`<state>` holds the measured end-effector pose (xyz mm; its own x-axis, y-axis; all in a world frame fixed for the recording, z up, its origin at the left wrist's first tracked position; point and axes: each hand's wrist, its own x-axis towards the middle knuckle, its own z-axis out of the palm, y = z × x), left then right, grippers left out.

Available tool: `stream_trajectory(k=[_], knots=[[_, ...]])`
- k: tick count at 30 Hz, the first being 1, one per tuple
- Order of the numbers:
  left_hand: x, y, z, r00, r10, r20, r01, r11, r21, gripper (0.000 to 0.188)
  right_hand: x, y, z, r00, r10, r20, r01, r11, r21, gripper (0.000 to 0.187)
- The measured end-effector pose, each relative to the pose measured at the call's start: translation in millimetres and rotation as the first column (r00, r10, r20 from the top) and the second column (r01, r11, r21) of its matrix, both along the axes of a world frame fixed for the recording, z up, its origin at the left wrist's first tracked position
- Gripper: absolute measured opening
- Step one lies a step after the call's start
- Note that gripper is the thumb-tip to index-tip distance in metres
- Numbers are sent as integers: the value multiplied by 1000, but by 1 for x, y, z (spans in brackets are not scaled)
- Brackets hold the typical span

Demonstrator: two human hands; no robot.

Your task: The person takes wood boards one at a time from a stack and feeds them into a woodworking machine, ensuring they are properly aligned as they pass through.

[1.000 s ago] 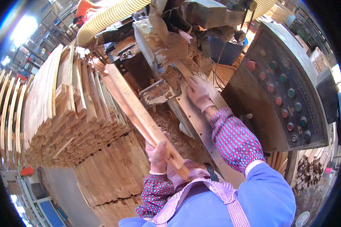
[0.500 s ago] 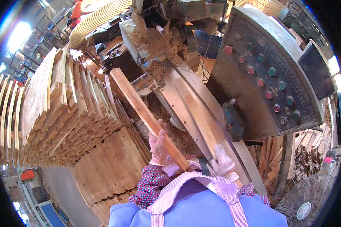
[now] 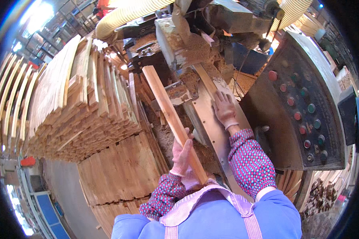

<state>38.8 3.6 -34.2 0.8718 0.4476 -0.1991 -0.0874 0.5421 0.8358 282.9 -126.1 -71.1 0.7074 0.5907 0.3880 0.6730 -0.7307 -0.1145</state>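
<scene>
In my gloved left hand (image 3: 182, 155) is a long square-edged wooden strip (image 3: 164, 102), slanting from my chest up toward the far left. Its fingers are closed round the strip's lower half. My right arm reaches forward over the metal machine bed (image 3: 212, 127). There my gloved right hand (image 3: 225, 109) lies flat, fingers stretched out, at the near end of a second wooden strip (image 3: 205, 78). That strip rests on the bed, its far end running in under the sawdust-covered machine head (image 3: 187, 53).
A tall stack of wooden strips (image 3: 79, 115) stands at the left, above wide wooden boards (image 3: 115, 171). A control panel (image 3: 303, 107) with red and green buttons rises at the right. A ribbed yellow hose (image 3: 133, 15) crosses the top. Sawdust lies about the machine.
My right hand has moved forward along the bed, and the second strip has slid farther into the machine head. My left hand still holds its strip. The view has shifted.
</scene>
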Motion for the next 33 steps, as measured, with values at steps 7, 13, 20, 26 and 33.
stream_trajectory(k=[7,13,20,26,33], knots=[[17,-6,-12,999,43,-24,-41,998,47,53,-138,-15,77,255,661,-706,28,724,689,72],[19,99,99,1000,-23,-21,16,-212,977,75,-250,-117,77,672,111,-732,154,946,285,75],[74,390,282,667,685,293,556,-719,417,77,-225,-156,25,986,-69,-154,43,985,-165,61],[109,510,270,321,900,-296,805,-94,586,45,-46,-26,0,978,-102,-183,63,975,-211,53],[56,424,321,592,705,-391,415,149,897,44,30,51,51,962,27,-273,-24,1000,14,49]])
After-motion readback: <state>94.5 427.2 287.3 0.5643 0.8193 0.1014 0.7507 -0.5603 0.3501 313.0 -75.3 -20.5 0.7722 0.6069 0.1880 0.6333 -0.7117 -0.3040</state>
